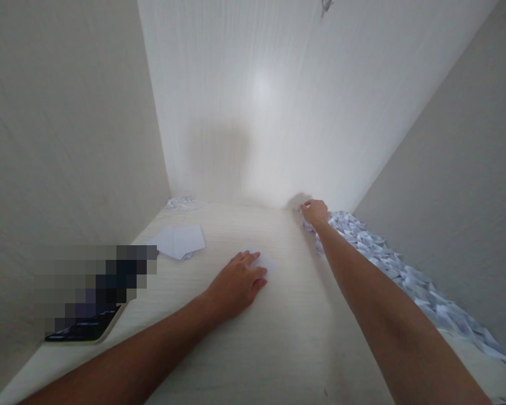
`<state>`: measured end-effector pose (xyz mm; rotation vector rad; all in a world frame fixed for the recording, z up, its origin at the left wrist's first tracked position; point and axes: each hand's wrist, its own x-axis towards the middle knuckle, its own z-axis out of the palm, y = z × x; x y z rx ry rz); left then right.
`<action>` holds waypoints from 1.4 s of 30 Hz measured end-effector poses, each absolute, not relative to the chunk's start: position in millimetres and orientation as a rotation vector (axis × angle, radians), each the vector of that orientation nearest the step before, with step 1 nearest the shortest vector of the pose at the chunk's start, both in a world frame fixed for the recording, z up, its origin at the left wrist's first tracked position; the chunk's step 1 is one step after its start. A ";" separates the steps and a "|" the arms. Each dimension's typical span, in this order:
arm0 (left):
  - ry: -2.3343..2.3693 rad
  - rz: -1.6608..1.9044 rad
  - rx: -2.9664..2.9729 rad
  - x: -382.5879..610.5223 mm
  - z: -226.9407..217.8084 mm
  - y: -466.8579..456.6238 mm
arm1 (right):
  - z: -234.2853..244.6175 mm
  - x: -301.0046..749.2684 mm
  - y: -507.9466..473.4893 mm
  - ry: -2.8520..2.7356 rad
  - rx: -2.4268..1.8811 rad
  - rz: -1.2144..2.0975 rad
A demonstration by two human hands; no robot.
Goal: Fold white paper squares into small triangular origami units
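My left hand rests low over the middle of the tabletop. Its fingers are spread and touch a small white sheet of paper, which they partly cover. Farther back, near the rear wall, is my right hand with fingertips drawn together. Whatever they may hold is too small to make out. It is at the far left end of a long heap of small folded white papers. Left of my left hand lies a short stack of flat white paper pieces.
Pale panels rise on the left, back and right. A dark-screened phone, partly blurred out, lies at the left edge. Some white paper scraps lie in the back left corner.
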<state>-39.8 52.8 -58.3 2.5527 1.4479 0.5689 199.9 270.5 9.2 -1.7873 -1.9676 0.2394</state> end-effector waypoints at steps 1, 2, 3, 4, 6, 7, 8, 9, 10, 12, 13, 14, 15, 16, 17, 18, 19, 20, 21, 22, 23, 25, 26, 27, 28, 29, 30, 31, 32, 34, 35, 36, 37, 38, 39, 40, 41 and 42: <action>1.431 0.593 2.528 -40.1 -59.1 53.4 | 8.7 195.7 258.5 -1.940 -1.786 0.250; 1.419 0.626 2.501 -40.4 -59.6 53.8 | 6.8 190.1 243.0 -1.950 -1.766 0.278; 1.411 0.665 2.473 -40.6 -59.8 54.1 | 3.3 183.2 224.7 -1.983 -1.725 0.323; 1.407 0.704 2.446 -40.8 -59.8 54.3 | -1.7 175.3 204.6 -2.044 -1.664 0.392; 1.414 0.762 2.406 -41.2 -59.5 54.7 | -14.2 158.9 164.5 -2.174 -1.522 0.551; 1.419 0.782 2.392 -41.6 -59.2 55.0 | -20.7 151.6 147.2 -2.211 -1.464 0.606; 1.420 0.792 2.378 -42.2 -59.0 55.5 | -26.5 145.8 132.8 -2.221 -1.427 0.634; 1.430 0.810 2.358 -43.1 -58.8 56.2 | -31.4 141.7 121.9 -2.217 -1.407 0.647; 1.435 0.836 2.340 -44.2 -58.6 57.1 | -35.3 139.7 114.2 -2.205 -1.398 0.658; 1.418 0.886 2.316 -47.5 -58.9 59.6 | -40.8 140.7 106.3 -2.175 -1.381 0.695; 1.401 0.894 2.314 -49.5 -59.4 61.0 | -42.9 143.0 104.6 -2.155 -1.369 0.719; 1.395 0.899 2.315 -51.6 -60.1 62.5 | -44.9 145.8 103.5 -2.131 -1.355 0.745; 1.405 0.910 2.318 -53.8 -61.0 63.8 | -46.9 148.6 102.5 -2.103 -1.340 0.773; 1.441 0.917 2.311 -55.7 -62.0 65.1 | -48.8 150.9 101.3 -2.072 -1.325 0.802; 1.480 0.914 2.299 -57.2 -62.9 66.1 | -50.6 152.6 99.8 -2.039 -1.310 0.831; 1.516 0.912 2.280 -58.3 -63.7 66.9 | -52.1 153.6 97.9 -2.004 -1.296 0.860; 1.537 0.915 2.252 -58.9 -64.2 67.5 | -53.2 153.9 95.8 -1.967 -1.283 0.886; 1.526 0.933 2.214 -58.8 -64.3 68.0 | -54.0 153.8 93.3 -1.927 -1.271 0.908; 1.482 0.972 2.159 -58.2 -63.9 68.4 | -54.5 153.5 90.5 -1.883 -1.261 0.928; 1.409 1.028 2.079 -57.0 -63.1 68.6 | -54.6 153.3 87.4 -1.833 -1.252 0.948; 1.321 1.090 1.973 -55.3 -61.9 68.6 | -54.5 153.4 84.0 -1.779 -1.244 0.971; 1.160 1.207 1.718 -51.2 -58.5 67.7 | -53.7 154.8 76.5 -1.668 -1.229 1.024; 1.105 1.249 1.597 -49.1 -56.5 66.7 | -53.0 156.3 72.3 -1.615 -1.222 1.050; 1.069 1.277 1.498 -47.0 -54.5 65.4 | -51.8 158.0 68.0 -1.569 -1.216 1.071; 1.036 1.290 1.426 -45.0 -52.6 63.6 | -50.2 160.0 63.4 -1.533 -1.213 1.083; 0.998 1.285 1.378 -43.3 -50.9 61.7 | -48.0 161.9 58.9 -1.498 -1.206 1.098; 0.957 1.263 1.348 -41.8 -49.6 59.6 | -45.2 163.6 54.4 -1.456 -1.190 1.129; 0.918 1.231 1.331 -40.6 -48.7 57.6 | -41.7 165.1 50.2 -1.403 -1.167 1.180; 0.881 1.197 1.319 -39.6 -48.0 55.7 | -37.8 166.3 46.5 -1.343 -1.137 1.245; 0.811 1.148 1.308 -37.9 -47.4 52.7 | -29.2 168.2 41.3 -1.235 -1.090 1.370; 0.789 1.139 1.308 -37.2 -47.1 51.6 | -25.2 169.1 40.1 -1.216 -1.089 1.396; 0.779 1.142 1.311 -36.4 -46.9 50.7 | -21.7 170.0 40.1 -1.216 -1.100 1.397; 0.784 1.151 1.319 -35.6 -46.7 50.1 | -19.0 170.8 41.1 -1.227 -1.116 1.382; 0.803 1.163 1.332 -34.9 -46.5 49.7 | -17.3 171.6 43.2 -1.237 -1.132 1.355; 0.826 1.175 1.348 -34.2 -46.5 49.6 | -16.6 172.1 46.2 -1.241 -1.145 1.323; 0.843 1.185 1.363 -33.7 -46.6 49.8 | -17.0 172.5 49.8 -1.239 -1.155 1.285; 0.847 1.192 1.376 -33.6 -47.1 50.4 | -18.4 172.6 53.9 -1.233 -1.161 1.244; 0.837 1.190 1.393 -33.8 -48.0 51.4 | -20.8 172.7 58.1 -1.222 -1.163 1.205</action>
